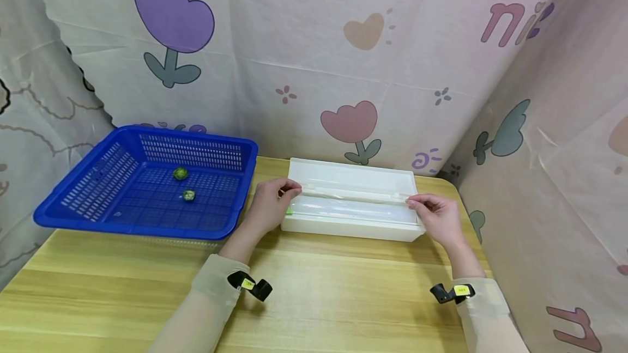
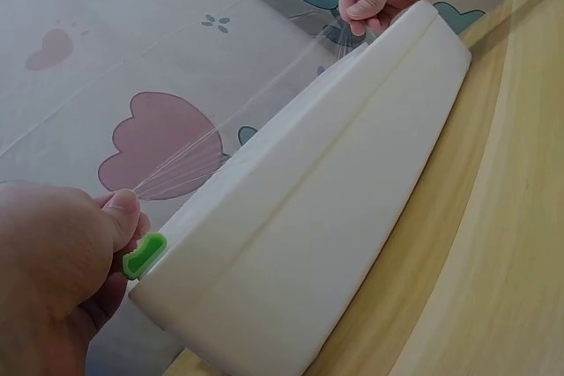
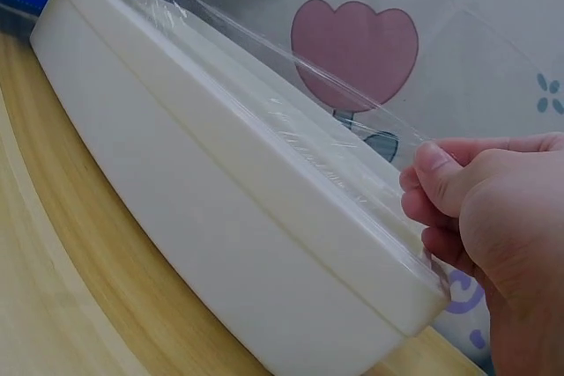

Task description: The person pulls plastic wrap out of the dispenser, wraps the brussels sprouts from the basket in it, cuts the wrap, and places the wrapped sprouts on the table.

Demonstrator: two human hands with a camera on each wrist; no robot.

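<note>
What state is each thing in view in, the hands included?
Left hand: pinching clear film.
Right hand: pinching the film's other end.
Clear film: stretched between the hands.
White box: open, resting on the table.
Lid: raised at the box's back.
Green piece: at the box's left end.
Blue basket: upright, holding small green items.
Small green items: two, lying apart.

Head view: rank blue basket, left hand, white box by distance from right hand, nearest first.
1. White box: its right end is right by the right hand.
2. Left hand: across at the box's left end.
3. Blue basket: farthest, left beyond the left hand.
</note>
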